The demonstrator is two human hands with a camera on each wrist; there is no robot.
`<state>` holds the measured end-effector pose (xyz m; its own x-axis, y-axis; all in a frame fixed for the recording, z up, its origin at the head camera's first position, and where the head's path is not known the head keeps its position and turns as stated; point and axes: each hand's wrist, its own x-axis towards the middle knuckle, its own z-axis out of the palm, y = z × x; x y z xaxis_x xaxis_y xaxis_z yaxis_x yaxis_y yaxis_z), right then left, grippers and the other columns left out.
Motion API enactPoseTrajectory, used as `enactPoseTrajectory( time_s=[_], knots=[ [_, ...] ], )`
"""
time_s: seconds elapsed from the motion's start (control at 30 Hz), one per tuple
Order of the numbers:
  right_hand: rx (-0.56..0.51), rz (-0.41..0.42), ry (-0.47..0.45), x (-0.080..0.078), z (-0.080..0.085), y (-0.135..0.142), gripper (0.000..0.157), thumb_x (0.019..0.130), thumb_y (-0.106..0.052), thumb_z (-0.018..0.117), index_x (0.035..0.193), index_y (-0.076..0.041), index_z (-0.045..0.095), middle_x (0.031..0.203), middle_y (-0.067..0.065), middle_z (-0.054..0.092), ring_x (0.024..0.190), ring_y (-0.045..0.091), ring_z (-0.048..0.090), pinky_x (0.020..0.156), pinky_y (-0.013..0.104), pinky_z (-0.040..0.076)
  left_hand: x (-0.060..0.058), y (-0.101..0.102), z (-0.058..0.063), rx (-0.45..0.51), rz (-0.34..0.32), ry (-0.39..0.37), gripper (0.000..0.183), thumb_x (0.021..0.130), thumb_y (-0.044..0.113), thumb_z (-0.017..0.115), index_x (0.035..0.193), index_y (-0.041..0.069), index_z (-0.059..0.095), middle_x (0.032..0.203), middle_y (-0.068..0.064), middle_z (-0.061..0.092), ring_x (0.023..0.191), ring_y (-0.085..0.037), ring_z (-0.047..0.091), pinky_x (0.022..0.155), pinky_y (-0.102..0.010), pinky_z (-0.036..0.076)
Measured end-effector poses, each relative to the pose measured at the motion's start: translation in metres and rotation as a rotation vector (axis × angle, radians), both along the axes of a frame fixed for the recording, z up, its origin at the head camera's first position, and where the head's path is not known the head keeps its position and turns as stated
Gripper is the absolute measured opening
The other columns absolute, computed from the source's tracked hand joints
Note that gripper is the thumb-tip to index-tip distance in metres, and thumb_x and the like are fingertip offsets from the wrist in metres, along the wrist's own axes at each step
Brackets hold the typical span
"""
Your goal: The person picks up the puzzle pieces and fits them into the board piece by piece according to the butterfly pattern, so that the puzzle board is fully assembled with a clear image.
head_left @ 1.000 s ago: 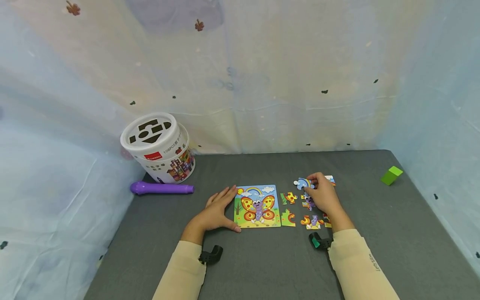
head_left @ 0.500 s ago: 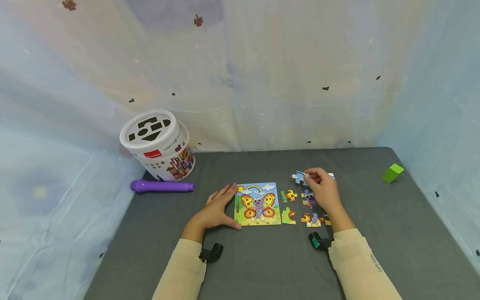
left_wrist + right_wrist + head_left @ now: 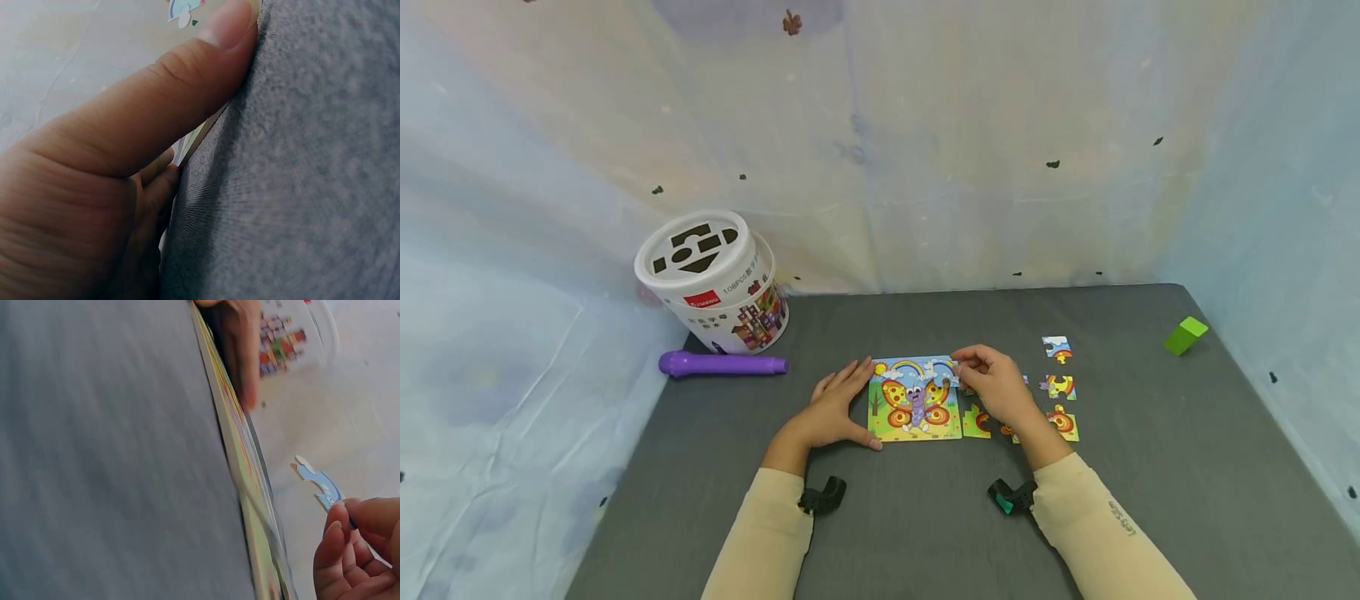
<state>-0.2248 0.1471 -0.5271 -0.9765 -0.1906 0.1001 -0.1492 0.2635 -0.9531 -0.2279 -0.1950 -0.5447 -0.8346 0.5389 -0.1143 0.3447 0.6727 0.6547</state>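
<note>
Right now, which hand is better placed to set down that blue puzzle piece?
Probably the right hand: it pinches the blue piece near the right side of the butterfly picture, while the left hand rests at its left edge.

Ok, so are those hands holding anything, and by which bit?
The right hand pinches a flat, light-blue jigsaw piece by the end away from its white tab. The left hand just touches the square, colourful butterfly board.
</note>
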Motion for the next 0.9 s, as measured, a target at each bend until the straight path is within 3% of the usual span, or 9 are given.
enactPoseTrajectory(
  time_s=[0.2,0.5,0.7,0.8,0.9],
  knots=[
    [-0.038,0.039,-0.033,-0.006,0.0,-0.024,0.018,0.109,-0.009,0.068,0.123,0.0,0.074,0.094,0.014,0.07,0.083,0.037,0.072,0.075,0.045,0.063,-0.004,0.0,0.002,-0.003,-0.003,-0.001,0.142,0.071,0.055,0.102,0.177,0.019,0.015,0.181,0.004,0.011,0.165,-0.019,0.001,0.128,-0.054,-0.002],
    [-0.028,0.036,-0.157,-0.025,-0.01,-0.044,0.021,0.111,-0.011,0.066,0.126,0.0,0.075,0.096,0.013,0.072,0.081,0.027,0.074,0.069,0.036,0.062,-0.004,-0.001,0.001,0.002,0.005,-0.002,0.14,0.072,0.056,0.101,0.177,0.02,0.016,0.181,0.004,0.012,0.165,-0.019,0.002,0.128,-0.054,-0.001],
    [-0.011,0.037,-0.194,-0.029,-0.009,-0.051,0.024,0.111,-0.011,0.067,0.129,0.002,0.075,0.1,0.013,0.074,0.081,0.026,0.075,0.072,0.036,0.064,-0.003,-0.001,-0.001,0.008,0.003,0.002,0.14,0.072,0.056,0.101,0.177,0.019,0.017,0.181,0.004,0.012,0.165,-0.019,0.002,0.128,-0.054,-0.001],
    [0.068,0.028,-0.16,-0.026,-0.005,-0.052,0.029,0.111,-0.017,0.067,0.132,0.001,0.074,0.103,0.012,0.075,0.083,0.025,0.074,0.073,0.039,0.063,-0.002,-0.001,-0.002,0.002,0.004,0.005,0.139,0.072,0.057,0.101,0.177,0.019,0.017,0.181,0.005,0.012,0.165,-0.018,0.003,0.128,-0.054,0.0],
    [0.207,0.013,-0.059,-0.02,0.0,-0.052,0.03,0.111,-0.022,0.068,0.132,-0.002,0.075,0.113,0.009,0.073,0.091,0.025,0.072,0.078,0.043,0.06,-0.002,-0.001,-0.001,0.007,0.005,0.006,0.139,0.072,0.056,0.101,0.177,0.018,0.017,0.181,0.004,0.013,0.165,-0.019,0.003,0.128,-0.054,0.0]
  ],
)
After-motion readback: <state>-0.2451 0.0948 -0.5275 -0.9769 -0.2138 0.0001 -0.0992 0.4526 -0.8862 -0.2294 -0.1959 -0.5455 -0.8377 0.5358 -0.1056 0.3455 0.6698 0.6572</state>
